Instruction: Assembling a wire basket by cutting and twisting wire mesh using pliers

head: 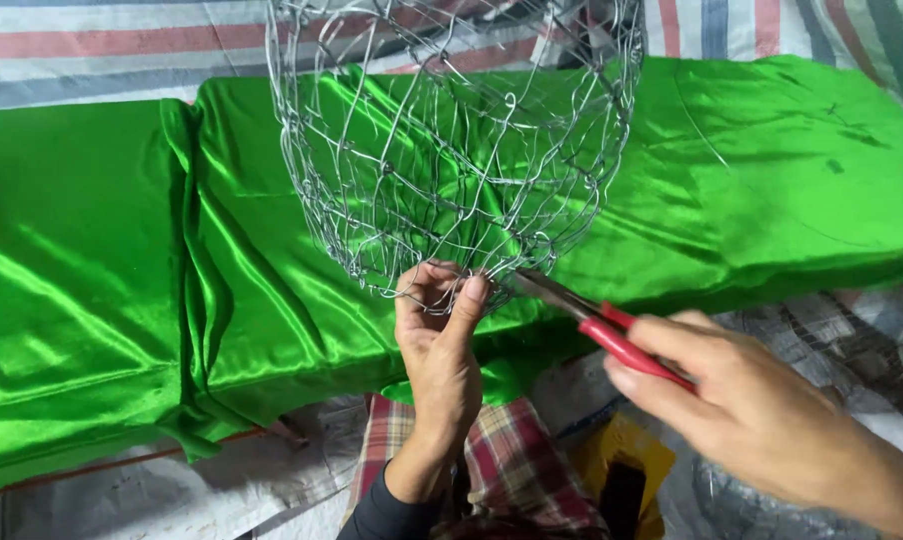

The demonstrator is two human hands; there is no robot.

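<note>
A round basket of bent silver wire mesh (451, 130) hangs in front of me, its bottom rim near the middle of the view. My left hand (436, 340) pinches the lower edge of the wire between thumb and fingers. My right hand (751, 400) grips red-handled pliers (601, 320), whose metal jaws touch the wire beside my left fingertips.
Shiny green satin cloth (121, 260) covers a long low surface behind the basket. Striped sheeting (91, 50) lies beyond it. Below are a plaid cloth (511, 460), a yellow object (621, 470) and grey plastic sheeting (851, 330) at the right.
</note>
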